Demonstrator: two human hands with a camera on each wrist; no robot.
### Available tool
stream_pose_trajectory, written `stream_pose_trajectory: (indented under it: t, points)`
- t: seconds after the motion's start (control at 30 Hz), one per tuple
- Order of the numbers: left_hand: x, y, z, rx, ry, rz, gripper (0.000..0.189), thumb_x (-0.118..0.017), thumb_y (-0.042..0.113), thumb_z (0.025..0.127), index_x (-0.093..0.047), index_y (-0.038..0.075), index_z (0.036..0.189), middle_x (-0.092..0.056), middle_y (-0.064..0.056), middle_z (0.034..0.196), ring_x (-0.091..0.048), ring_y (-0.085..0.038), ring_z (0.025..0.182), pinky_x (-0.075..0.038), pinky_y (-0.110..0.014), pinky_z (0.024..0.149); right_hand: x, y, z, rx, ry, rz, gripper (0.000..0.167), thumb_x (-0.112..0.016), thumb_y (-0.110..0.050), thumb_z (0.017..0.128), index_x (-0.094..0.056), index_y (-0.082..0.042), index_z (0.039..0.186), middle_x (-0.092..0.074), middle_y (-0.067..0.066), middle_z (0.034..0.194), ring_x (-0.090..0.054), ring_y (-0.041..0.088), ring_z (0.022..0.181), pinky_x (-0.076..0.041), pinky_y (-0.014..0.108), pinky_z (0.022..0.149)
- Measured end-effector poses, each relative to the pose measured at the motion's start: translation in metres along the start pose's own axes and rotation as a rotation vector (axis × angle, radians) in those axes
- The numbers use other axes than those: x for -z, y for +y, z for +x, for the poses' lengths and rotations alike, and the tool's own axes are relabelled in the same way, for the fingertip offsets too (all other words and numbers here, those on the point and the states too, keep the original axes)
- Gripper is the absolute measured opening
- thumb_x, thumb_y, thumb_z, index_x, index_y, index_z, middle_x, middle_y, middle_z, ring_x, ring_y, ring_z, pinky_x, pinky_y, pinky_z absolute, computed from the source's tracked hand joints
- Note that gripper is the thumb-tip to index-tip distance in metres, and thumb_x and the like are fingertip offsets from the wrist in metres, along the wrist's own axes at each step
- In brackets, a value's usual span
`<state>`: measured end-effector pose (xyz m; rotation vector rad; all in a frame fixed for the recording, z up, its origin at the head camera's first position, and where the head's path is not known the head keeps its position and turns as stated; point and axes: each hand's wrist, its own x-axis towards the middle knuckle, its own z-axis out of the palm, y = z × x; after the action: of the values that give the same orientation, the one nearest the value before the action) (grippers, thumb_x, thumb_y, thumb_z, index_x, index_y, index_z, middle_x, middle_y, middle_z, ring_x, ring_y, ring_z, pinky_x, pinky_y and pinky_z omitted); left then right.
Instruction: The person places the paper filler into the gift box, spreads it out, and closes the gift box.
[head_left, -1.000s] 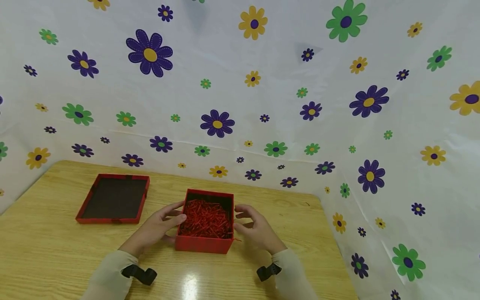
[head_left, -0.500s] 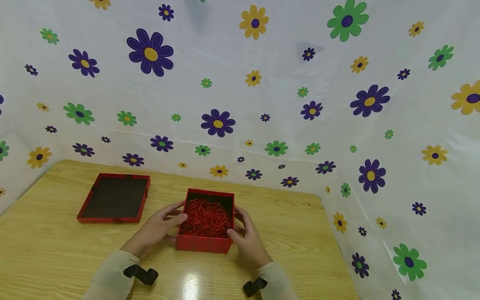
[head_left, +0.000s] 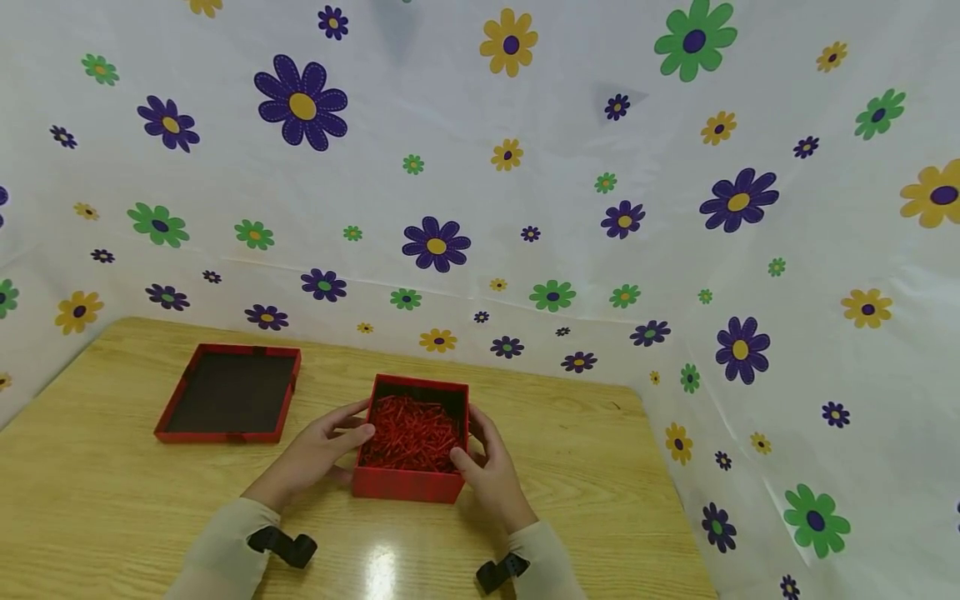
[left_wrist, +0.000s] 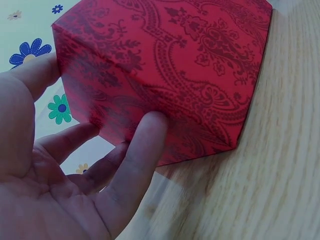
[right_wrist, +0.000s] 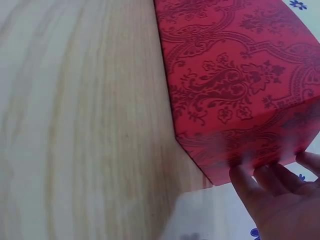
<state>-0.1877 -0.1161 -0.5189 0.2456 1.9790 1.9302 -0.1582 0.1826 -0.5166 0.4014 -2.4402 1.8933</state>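
Note:
A square red box (head_left: 405, 486) with a dark patterned print stands on the wooden table in front of me, its top uncovered. Shredded red paper (head_left: 414, 435) fills much of it. My left hand (head_left: 311, 454) holds the box's left side, thumb at the rim; in the left wrist view its fingertips (left_wrist: 151, 125) touch the printed wall. On the opposite side my right hand (head_left: 491, 475) grips the box, its thumb over the right rim. The right wrist view shows several fingertips (right_wrist: 239, 174) against that wall. The box's underside is hidden.
The box's lid (head_left: 228, 393) lies upturned on the table at the left, dark inside with red edges. A white flower-printed cloth (head_left: 570, 250) hangs behind and to the right of the wooden table (head_left: 585, 500). Both wrists carry black cameras (head_left: 283, 546).
My right hand has come in from beside the box and taken hold of its right side, thumb over the rim. The left hand and the box have stayed nearly still.

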Motion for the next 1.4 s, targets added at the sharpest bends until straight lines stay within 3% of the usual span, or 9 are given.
stream_pose_trajectory:
  t: [0.33, 0.57, 0.8, 0.9, 1.03, 1.1, 1.17, 1.27, 1.4]
  points:
    - [0.000, 0.002, -0.001, -0.038, -0.001, 0.005, 0.068, -0.063, 0.034, 0.105, -0.032, 0.016, 0.163, -0.041, -0.025, 0.151, -0.054, -0.041, 0.130, -0.062, -0.046, 0.083, 0.000, 0.006, -0.005, 0.053, -0.016, 0.096, 0.060, -0.054, -0.009, 0.108, -0.032, -0.012, 0.163, -0.037, 0.017, 0.163, -0.034, 0.037, 0.150, -0.046, 0.028, 0.108]
    - [0.002, 0.004, 0.000, -0.021, -0.002, 0.030, 0.070, -0.064, 0.037, 0.104, -0.033, 0.018, 0.163, -0.041, -0.024, 0.151, -0.054, -0.039, 0.130, -0.061, -0.045, 0.084, -0.002, 0.003, -0.005, 0.038, -0.009, 0.132, 0.060, -0.056, -0.009, 0.107, -0.033, -0.012, 0.162, -0.037, 0.016, 0.163, -0.035, 0.036, 0.150, -0.045, 0.034, 0.110]
    - [0.021, 0.017, -0.003, -0.069, 0.008, 0.159, 0.071, -0.064, 0.041, 0.104, -0.032, 0.019, 0.163, -0.040, -0.024, 0.153, -0.056, -0.040, 0.129, -0.060, -0.045, 0.088, -0.001, 0.008, -0.006, 0.029, 0.009, 0.165, 0.056, -0.053, -0.011, 0.109, -0.035, -0.010, 0.161, -0.040, 0.020, 0.160, -0.037, 0.039, 0.148, -0.046, 0.023, 0.106]
    - [0.038, 0.026, -0.010, -0.152, 0.080, 0.251, 0.069, -0.064, 0.041, 0.104, -0.034, 0.018, 0.162, -0.046, -0.024, 0.149, -0.059, -0.038, 0.125, -0.060, -0.039, 0.087, -0.001, 0.010, -0.006, 0.036, 0.015, 0.178, 0.054, -0.052, -0.009, 0.109, -0.035, -0.007, 0.161, -0.040, 0.023, 0.159, -0.037, 0.041, 0.147, -0.046, 0.022, 0.105]
    - [0.065, 0.040, -0.024, -0.255, 0.285, 0.445, 0.065, -0.061, 0.042, 0.105, -0.038, 0.017, 0.160, -0.058, -0.019, 0.140, -0.061, -0.037, 0.122, -0.054, -0.019, 0.088, 0.001, 0.011, -0.006, 0.018, 0.011, 0.197, 0.055, -0.053, -0.010, 0.109, -0.035, -0.008, 0.161, -0.041, 0.024, 0.158, -0.039, 0.041, 0.146, -0.049, 0.023, 0.103]
    - [0.079, 0.046, -0.031, -0.263, 0.390, 0.534, 0.065, -0.059, 0.044, 0.106, -0.038, 0.017, 0.161, -0.060, -0.017, 0.139, -0.059, -0.040, 0.125, -0.054, -0.026, 0.095, 0.001, 0.010, -0.006, 0.006, 0.010, 0.204, 0.056, -0.054, -0.011, 0.108, -0.035, -0.008, 0.161, -0.040, 0.023, 0.158, -0.039, 0.040, 0.146, -0.050, 0.024, 0.103]
    - [0.093, 0.050, -0.037, -0.254, 0.445, 0.566, 0.068, -0.058, 0.045, 0.106, -0.035, 0.017, 0.162, -0.058, -0.019, 0.141, -0.055, -0.045, 0.129, -0.052, -0.041, 0.104, 0.001, 0.009, -0.006, 0.003, 0.011, 0.203, 0.056, -0.054, -0.011, 0.108, -0.035, -0.009, 0.161, -0.040, 0.022, 0.159, -0.038, 0.040, 0.146, -0.050, 0.024, 0.103]
    - [0.114, 0.049, -0.044, -0.240, 0.484, 0.612, 0.072, -0.058, 0.045, 0.106, -0.030, 0.014, 0.164, -0.052, -0.026, 0.146, -0.048, -0.053, 0.133, -0.041, -0.068, 0.103, 0.002, 0.009, -0.006, 0.001, 0.015, 0.200, 0.056, -0.055, -0.011, 0.108, -0.035, -0.009, 0.161, -0.041, 0.022, 0.159, -0.038, 0.039, 0.147, -0.049, 0.023, 0.103]
    - [0.142, 0.037, -0.050, -0.188, 0.517, 0.693, 0.076, -0.057, 0.045, 0.106, -0.025, 0.007, 0.164, -0.044, -0.034, 0.148, -0.041, -0.057, 0.132, -0.037, -0.073, 0.101, 0.002, 0.009, -0.006, -0.006, 0.007, 0.202, 0.056, -0.055, -0.011, 0.108, -0.036, -0.011, 0.161, -0.041, 0.019, 0.159, -0.038, 0.037, 0.147, -0.049, 0.023, 0.104]
